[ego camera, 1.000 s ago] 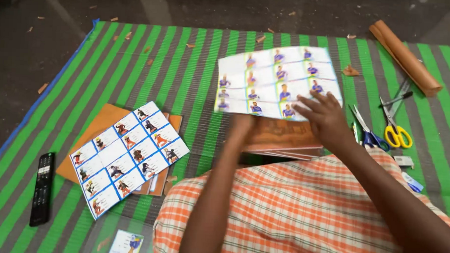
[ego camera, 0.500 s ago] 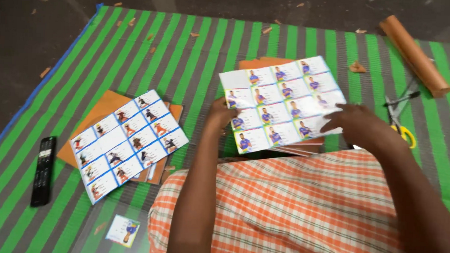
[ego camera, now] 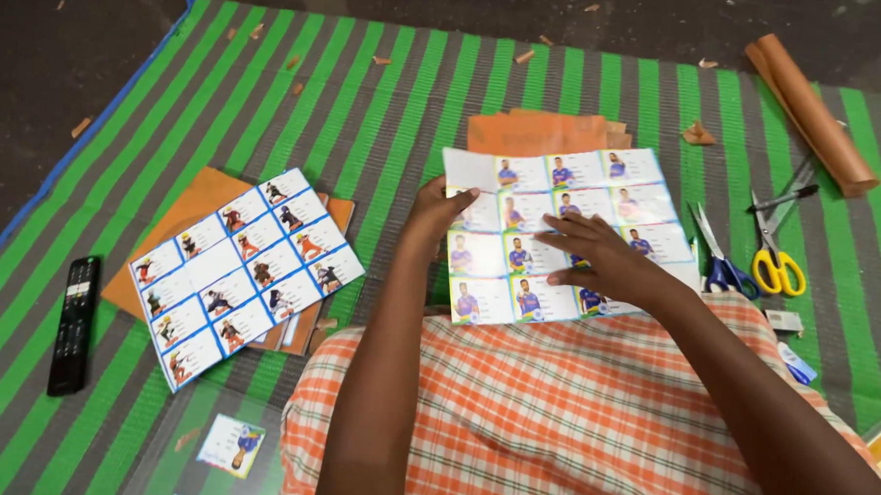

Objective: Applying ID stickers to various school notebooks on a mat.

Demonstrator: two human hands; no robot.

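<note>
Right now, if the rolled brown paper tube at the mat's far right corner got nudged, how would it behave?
The rolled brown paper tube is round and lies loose on the striped mat, so it would probably roll sideways. It looks like thin rolled paper, likely light and easily dented. Neither hand is near it.

Bare arms — orange-white checked cloth
</note>
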